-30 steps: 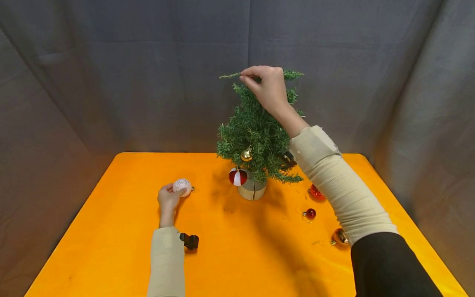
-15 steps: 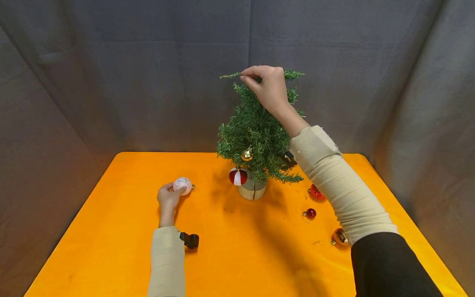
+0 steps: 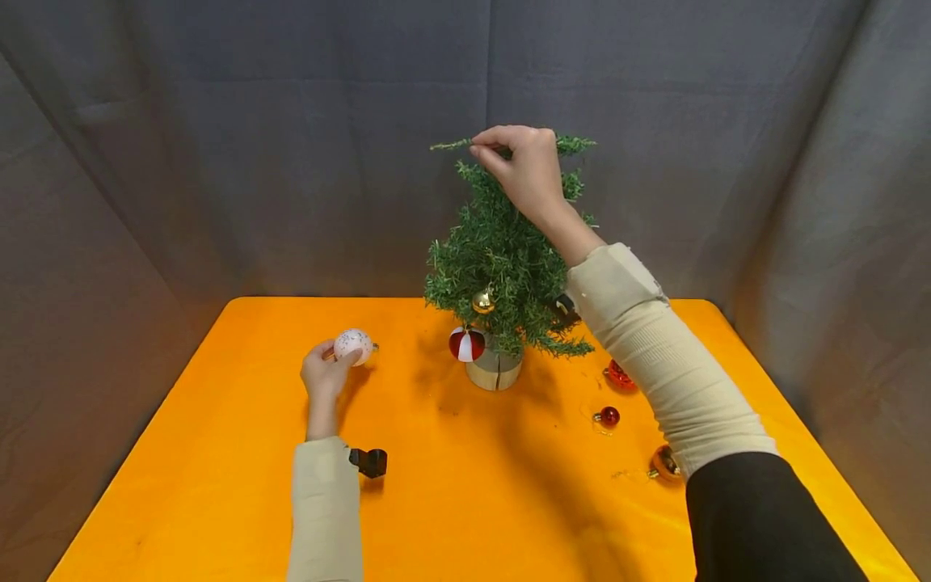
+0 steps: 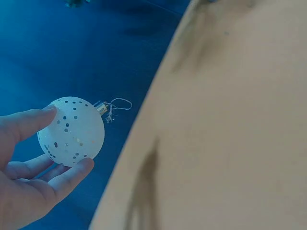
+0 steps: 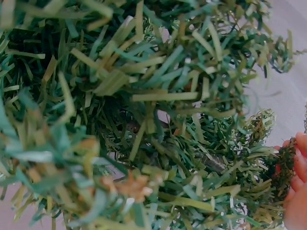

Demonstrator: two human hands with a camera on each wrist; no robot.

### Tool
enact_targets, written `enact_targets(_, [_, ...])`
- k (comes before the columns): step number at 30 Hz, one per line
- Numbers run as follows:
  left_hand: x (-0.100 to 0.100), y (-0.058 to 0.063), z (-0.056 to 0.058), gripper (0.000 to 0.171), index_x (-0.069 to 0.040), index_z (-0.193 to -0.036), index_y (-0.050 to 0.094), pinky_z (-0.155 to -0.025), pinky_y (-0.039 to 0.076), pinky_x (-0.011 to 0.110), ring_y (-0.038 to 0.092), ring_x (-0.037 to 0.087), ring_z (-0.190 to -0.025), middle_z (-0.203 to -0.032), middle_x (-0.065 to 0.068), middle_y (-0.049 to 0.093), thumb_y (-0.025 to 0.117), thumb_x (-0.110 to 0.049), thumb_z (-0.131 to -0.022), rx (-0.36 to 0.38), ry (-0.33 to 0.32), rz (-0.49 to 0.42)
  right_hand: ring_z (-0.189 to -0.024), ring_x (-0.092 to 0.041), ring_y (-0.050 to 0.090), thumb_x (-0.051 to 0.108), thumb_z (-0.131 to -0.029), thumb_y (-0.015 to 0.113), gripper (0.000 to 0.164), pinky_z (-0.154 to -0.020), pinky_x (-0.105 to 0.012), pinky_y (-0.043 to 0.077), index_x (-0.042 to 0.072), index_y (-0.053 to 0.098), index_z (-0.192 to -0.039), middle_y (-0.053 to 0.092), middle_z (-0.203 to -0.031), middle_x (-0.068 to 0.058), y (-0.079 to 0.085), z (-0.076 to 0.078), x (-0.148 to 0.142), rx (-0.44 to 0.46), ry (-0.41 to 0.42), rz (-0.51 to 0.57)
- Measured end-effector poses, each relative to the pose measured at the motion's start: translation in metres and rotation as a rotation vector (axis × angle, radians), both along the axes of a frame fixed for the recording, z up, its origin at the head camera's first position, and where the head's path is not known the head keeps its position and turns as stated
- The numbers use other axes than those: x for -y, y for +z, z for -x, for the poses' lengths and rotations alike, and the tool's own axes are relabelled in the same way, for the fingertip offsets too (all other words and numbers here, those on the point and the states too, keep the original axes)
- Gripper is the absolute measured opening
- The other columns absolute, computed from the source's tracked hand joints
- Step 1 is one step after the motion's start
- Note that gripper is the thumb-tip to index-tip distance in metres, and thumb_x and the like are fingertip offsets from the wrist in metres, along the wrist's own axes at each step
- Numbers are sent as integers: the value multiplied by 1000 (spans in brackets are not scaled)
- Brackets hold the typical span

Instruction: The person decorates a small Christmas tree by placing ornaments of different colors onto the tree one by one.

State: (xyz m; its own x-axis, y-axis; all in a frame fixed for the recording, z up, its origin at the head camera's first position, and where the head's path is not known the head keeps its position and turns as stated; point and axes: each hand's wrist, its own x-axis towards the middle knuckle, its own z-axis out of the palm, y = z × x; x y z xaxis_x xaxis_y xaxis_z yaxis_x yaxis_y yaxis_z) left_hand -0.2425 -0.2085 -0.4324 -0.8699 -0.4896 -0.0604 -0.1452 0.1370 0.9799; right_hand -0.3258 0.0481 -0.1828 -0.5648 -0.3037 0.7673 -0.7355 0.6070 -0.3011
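Note:
A small artificial Christmas tree [image 3: 494, 250] stands on a log-like base at the back of the table. Near its top, my right hand [image 3: 527, 166] pinches a thin branch between thumb and fingers; in the right wrist view the fingers [image 5: 298, 167] show at the far right behind dense needles. My left hand [image 3: 325, 376] holds a white speckled bauble [image 3: 353, 347] above the table, left of the tree. The left wrist view shows the thumb and fingers around this bauble [image 4: 72, 132], its metal cap and thread loop pointing away. A gold bauble [image 3: 483, 302] and a red-and-white bauble [image 3: 466, 345] hang low on the tree.
On the orange tabletop [image 3: 218, 485], right of the tree, lie a red bauble [image 3: 621, 377], a small dark red bauble [image 3: 609, 417] and a copper-coloured bauble [image 3: 665, 463], partly behind the right sleeve. Grey curtains [image 3: 327, 162] enclose the table at the back and sides.
My left hand has risen slightly and shifted a little left with the white bauble, its shadow now apart below. The right hand keeps its pinch on the branch, almost still.

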Motion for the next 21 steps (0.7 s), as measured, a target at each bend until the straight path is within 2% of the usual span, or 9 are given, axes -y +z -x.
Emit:
enact_targets(9, [-3, 23, -4, 52, 10, -125, 43, -91, 39, 39, 44, 35, -108, -123, 25, 45, 65, -9, -82, -64, 10, -7, -74, -14, 63, 16, -87, 59, 18, -69, -24, 48, 3, 71, -92, 68, -88, -8, 1, -2, 1, 12, 2, 4])
enact_targets(21, [-10, 60, -14, 50, 3, -124, 46, -92, 40, 35, 46, 26, -108, -122, 17, 46, 66, -11, -81, -175, 2, -77, -75, -14, 63, 15, -87, 60, 17, -70, -24, 48, 3, 71, -92, 68, -88, -8, 2, -2, 0, 9, -6, -3])
